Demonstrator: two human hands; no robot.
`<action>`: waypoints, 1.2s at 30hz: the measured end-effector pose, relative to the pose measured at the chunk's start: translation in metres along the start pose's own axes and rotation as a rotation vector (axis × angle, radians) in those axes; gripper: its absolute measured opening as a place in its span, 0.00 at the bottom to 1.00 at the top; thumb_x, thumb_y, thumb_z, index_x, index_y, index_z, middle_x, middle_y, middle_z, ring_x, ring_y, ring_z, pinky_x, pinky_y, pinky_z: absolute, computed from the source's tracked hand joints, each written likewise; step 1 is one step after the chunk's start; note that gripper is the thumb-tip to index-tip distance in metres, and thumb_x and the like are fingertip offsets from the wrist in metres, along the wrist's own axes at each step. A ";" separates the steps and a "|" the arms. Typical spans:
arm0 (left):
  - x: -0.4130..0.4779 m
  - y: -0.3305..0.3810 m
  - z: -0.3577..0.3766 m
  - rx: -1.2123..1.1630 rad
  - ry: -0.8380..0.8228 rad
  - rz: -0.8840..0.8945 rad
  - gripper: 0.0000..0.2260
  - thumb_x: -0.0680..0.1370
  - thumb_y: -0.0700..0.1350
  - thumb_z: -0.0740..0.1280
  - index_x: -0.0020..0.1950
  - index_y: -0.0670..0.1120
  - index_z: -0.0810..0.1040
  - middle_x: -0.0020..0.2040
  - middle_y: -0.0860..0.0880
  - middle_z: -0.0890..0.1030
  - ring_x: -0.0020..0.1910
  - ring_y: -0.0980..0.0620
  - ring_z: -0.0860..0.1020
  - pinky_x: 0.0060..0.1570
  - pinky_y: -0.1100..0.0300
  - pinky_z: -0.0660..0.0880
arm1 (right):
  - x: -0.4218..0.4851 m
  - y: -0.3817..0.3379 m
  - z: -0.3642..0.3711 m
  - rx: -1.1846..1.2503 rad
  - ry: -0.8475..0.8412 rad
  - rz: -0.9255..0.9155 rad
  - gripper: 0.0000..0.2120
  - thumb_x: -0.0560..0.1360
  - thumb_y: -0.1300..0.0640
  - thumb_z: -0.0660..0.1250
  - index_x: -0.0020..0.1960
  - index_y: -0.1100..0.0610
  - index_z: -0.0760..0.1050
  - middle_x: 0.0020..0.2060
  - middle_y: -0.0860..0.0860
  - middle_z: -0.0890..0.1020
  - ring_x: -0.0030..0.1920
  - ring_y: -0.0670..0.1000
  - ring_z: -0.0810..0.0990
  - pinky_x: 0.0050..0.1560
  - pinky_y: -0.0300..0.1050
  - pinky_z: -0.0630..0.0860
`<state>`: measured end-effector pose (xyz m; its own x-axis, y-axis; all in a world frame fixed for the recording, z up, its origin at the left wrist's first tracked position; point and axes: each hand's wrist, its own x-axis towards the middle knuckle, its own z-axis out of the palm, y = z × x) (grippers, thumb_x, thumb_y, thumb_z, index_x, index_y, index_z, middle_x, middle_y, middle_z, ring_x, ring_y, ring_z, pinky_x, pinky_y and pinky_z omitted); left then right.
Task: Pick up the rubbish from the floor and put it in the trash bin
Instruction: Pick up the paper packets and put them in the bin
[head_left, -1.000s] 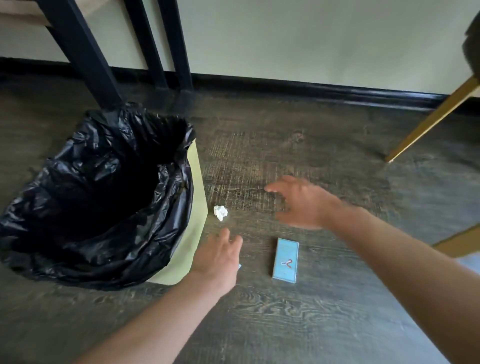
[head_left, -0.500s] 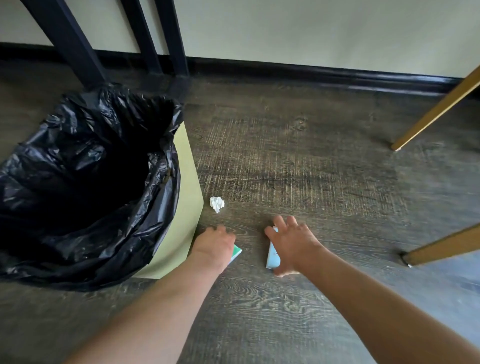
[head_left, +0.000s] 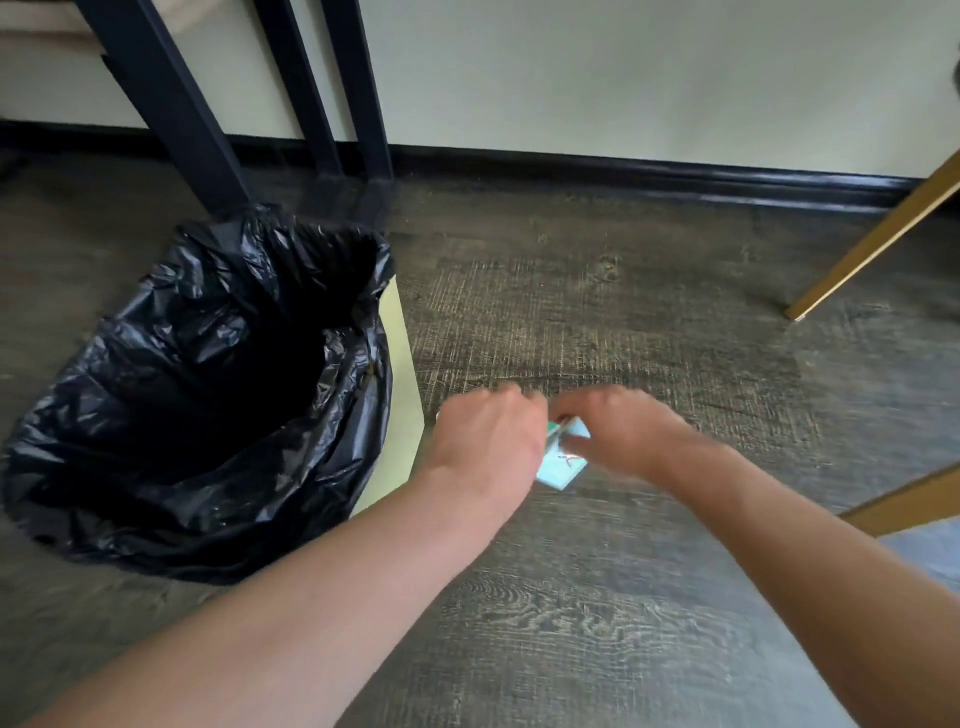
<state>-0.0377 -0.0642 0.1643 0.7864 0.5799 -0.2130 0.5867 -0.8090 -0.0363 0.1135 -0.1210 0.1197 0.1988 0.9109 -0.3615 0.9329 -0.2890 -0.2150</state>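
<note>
Both hands are low over the floor (head_left: 597, 597), just right of the trash bin (head_left: 400, 415). The right hand (head_left: 623, 436) has its grip pinched on a light blue packet (head_left: 563, 467), lifted and tilted, its long axis running away from the person. The left hand (head_left: 488, 441) sits curled just beside it; a sliver of green (head_left: 551, 430) shows at its fingers, likely a second piece of rubbish, though motion blur makes it impossible to tell whether that grip is pressed shut on it. A speck of white (head_left: 438, 415) peeks out at the left hand's far edge, beside the bin wall.

The bin's open mouth, lined with a black bag (head_left: 208, 389), lies to the left, nearer the left hand. Judging from this, the packet must travel left and up over the rim; the left forearm lies in that path. The black table legs (head_left: 171, 114) and wooden chair legs (head_left: 872, 239) stand well apart.
</note>
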 end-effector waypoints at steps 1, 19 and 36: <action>-0.007 -0.003 -0.025 -0.003 0.081 0.012 0.10 0.78 0.34 0.64 0.56 0.44 0.77 0.46 0.46 0.77 0.43 0.42 0.77 0.41 0.51 0.69 | -0.004 -0.003 -0.022 0.032 0.071 0.004 0.13 0.80 0.55 0.71 0.64 0.48 0.79 0.60 0.50 0.87 0.56 0.55 0.87 0.57 0.49 0.82; -0.119 -0.220 -0.046 0.080 0.408 -0.221 0.17 0.76 0.48 0.60 0.51 0.53 0.89 0.54 0.53 0.89 0.58 0.46 0.85 0.62 0.45 0.68 | 0.064 -0.208 -0.139 -0.085 0.454 -0.415 0.16 0.77 0.59 0.66 0.55 0.40 0.84 0.53 0.43 0.86 0.61 0.52 0.77 0.66 0.56 0.62; -0.078 -0.133 -0.081 -0.086 0.346 -0.039 0.32 0.82 0.62 0.55 0.84 0.52 0.56 0.86 0.49 0.54 0.85 0.48 0.53 0.83 0.43 0.52 | 0.089 -0.090 -0.087 0.228 0.535 -0.141 0.27 0.78 0.63 0.66 0.77 0.54 0.72 0.73 0.55 0.77 0.72 0.61 0.77 0.72 0.59 0.73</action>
<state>-0.1614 0.0055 0.2646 0.7731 0.6207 0.1310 0.6204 -0.7828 0.0477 0.0730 0.0114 0.1856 0.2566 0.9499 0.1787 0.8848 -0.1564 -0.4389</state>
